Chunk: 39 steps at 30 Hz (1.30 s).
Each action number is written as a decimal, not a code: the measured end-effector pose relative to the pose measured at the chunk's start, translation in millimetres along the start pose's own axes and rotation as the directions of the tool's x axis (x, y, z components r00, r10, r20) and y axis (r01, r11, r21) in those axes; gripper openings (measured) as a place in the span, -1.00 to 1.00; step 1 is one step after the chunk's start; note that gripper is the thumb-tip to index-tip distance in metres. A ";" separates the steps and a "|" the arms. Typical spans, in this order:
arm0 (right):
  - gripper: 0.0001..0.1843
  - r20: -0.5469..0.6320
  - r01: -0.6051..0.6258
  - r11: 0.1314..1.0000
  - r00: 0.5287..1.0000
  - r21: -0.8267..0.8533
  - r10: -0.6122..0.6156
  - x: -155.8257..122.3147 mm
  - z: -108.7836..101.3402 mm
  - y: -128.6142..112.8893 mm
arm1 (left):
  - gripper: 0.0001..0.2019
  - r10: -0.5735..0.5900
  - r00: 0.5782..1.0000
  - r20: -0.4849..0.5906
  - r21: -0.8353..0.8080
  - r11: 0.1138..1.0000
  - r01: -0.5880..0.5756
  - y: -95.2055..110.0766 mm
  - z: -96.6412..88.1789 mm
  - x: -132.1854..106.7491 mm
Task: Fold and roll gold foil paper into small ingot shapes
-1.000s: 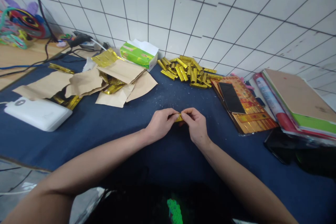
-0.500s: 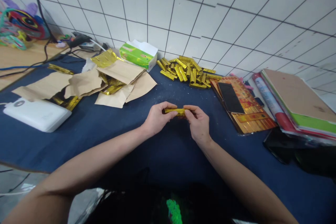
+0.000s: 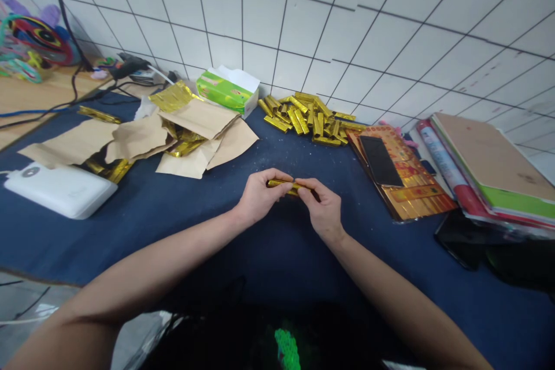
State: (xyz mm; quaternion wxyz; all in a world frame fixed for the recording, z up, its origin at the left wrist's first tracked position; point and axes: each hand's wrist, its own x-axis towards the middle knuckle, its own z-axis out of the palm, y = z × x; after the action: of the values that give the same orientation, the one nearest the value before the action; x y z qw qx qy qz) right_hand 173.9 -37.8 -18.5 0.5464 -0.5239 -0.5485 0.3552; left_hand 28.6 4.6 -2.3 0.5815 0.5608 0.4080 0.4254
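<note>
A narrow gold foil paper roll lies crosswise between my two hands, just over the dark blue tabletop. My left hand pinches its left part between thumb and fingers. Close beside it, my right hand grips the roll with thumb and fingertips, nearly touching the left fingertips. My fingers cover much of the roll. Beyond the hands, against the tiled wall, a loose pile of similar gold foil rolls lies on the table.
Brown paper pieces with gold foil sheets lie at the left, beside a white power bank. A green tissue pack stands by the wall. At right are an orange-gold packet, a black slab and stacked folders.
My right hand has shifted slightly left along the gold foil paper roll, bringing its fingertips up to my left hand's. The left hand stays nearly in place.
</note>
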 end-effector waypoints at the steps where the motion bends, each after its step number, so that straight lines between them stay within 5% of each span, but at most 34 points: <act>1: -0.82 -0.003 -0.032 0.999 0.999 0.020 0.032 -0.1 0.3 0.7 | -0.88 -0.005 1.000 -0.010 -0.006 1.000 0.005 -0.6 -0.1 0.3; 9: -0.87 0.009 0.034 0.999 0.999 -0.019 -0.034 -0.2 1.8 1.6 | -0.82 -0.091 0.992 0.085 -0.135 0.986 0.102 -0.1 1.2 1.2; 13: -0.76 -0.011 -0.017 1.000 1.000 0.023 0.018 -1.0 2.4 2.9 | -0.84 -0.114 0.993 0.039 -0.189 0.975 0.120 -0.5 1.0 3.1; 18: -0.87 -0.002 -0.026 1.000 1.000 0.015 0.026 -1.0 2.3 3.0 | -0.83 -0.149 0.988 0.030 -0.217 0.964 0.152 -1.7 0.6 3.8; 27: -0.86 0.007 -0.113 0.992 0.994 0.048 0.113 1.0 1.9 3.8 | -0.86 -0.164 0.981 0.108 -0.195 0.964 0.183 -2.5 1.5 2.9; 34: -0.75 0.042 -0.227 0.952 0.974 0.207 0.223 4.3 3.0 11.1 | -0.86 -0.192 0.981 0.030 -0.229 0.954 0.193 -3.6 0.6 5.1; 39: -0.72 0.029 -0.184 0.941 0.983 0.284 0.183 4.0 2.4 11.6 | -0.91 -0.306 0.950 0.069 -0.384 0.870 0.308 -3.3 -3.3 8.4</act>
State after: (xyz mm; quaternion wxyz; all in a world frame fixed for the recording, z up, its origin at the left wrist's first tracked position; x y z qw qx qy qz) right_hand 174.4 -31.2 -29.0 0.5804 -0.4879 -0.4407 0.4804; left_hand 28.1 13.5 -5.7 0.7427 0.3631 0.3973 0.3985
